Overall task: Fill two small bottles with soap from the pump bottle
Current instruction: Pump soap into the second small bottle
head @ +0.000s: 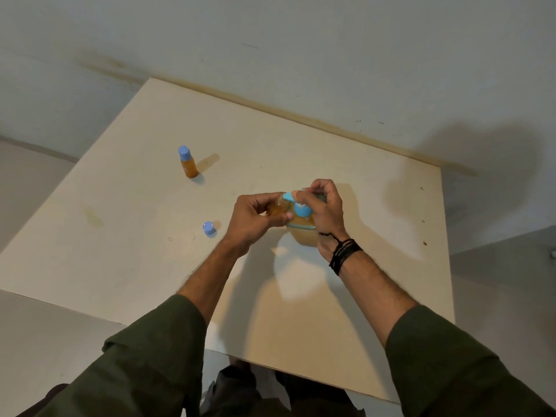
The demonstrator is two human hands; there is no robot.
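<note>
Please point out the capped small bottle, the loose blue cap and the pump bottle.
Capped small amber bottle (pixel 189 165): head view, amber body.
Loose blue round cap (pixel 208 228): head view, top face.
Amber pump bottle with blue pump (pixel 304 236): head view, lower body.

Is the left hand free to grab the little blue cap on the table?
Probably not yet: the left hand is holding a small bottle at the pump. The cap lies close, with nothing in between.

Pale wooden table (pixel 361 296) with three items on its top.

A capped small bottle (pixel 188 162) of amber soap is stood upright toward the far left. A loose blue cap (pixel 209 228) is laid nearer the front, apart from it. The pump bottle (pixel 302 228) is stood near the centre. A faint stain (pixel 93 216) is seen at the left.
</note>
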